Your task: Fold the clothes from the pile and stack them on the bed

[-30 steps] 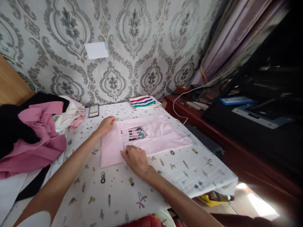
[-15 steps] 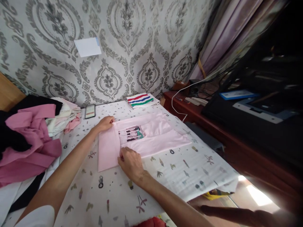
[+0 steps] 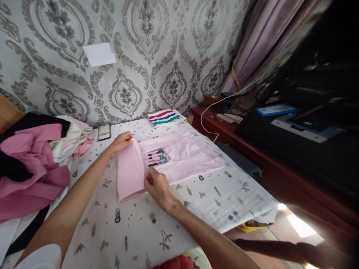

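Note:
A pale pink T-shirt with a printed picture lies partly folded on the patterned white sheet. My left hand pinches the far corner of its left end. My right hand pinches the near corner of that same end. The end is lifted off the sheet between the two hands and bulges upward.
A heap of pink, black and cream clothes lies at the left. A phone and a folded striped cloth sit by the wall. A dark wooden bench with cables and a black device stands at the right.
Both hands have raised the left end of the pink T-shirt from lying flat, and it now curls up and toward the right. The view has shifted slightly.

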`<state>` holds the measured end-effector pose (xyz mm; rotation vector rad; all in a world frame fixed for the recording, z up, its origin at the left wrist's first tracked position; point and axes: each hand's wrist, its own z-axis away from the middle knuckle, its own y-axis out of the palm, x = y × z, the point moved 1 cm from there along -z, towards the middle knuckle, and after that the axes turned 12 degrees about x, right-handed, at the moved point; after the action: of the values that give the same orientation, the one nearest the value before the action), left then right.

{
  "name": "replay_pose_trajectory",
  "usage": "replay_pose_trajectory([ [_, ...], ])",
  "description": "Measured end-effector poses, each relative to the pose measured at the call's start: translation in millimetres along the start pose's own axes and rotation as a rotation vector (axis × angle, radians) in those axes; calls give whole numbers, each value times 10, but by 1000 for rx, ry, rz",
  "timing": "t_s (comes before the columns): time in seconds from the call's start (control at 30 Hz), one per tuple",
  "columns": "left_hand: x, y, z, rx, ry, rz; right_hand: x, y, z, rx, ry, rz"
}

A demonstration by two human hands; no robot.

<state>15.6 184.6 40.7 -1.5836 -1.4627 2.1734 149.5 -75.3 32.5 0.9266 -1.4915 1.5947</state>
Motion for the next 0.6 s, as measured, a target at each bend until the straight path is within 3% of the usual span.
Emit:
replay_pose_trajectory([
  [0.37,-307,401,-539,12,84,99,-299,-528,178,-110,22,36],
  [0.6,-395,610,-727,28,98,97,-417,-685,245,-131,37,17],
])
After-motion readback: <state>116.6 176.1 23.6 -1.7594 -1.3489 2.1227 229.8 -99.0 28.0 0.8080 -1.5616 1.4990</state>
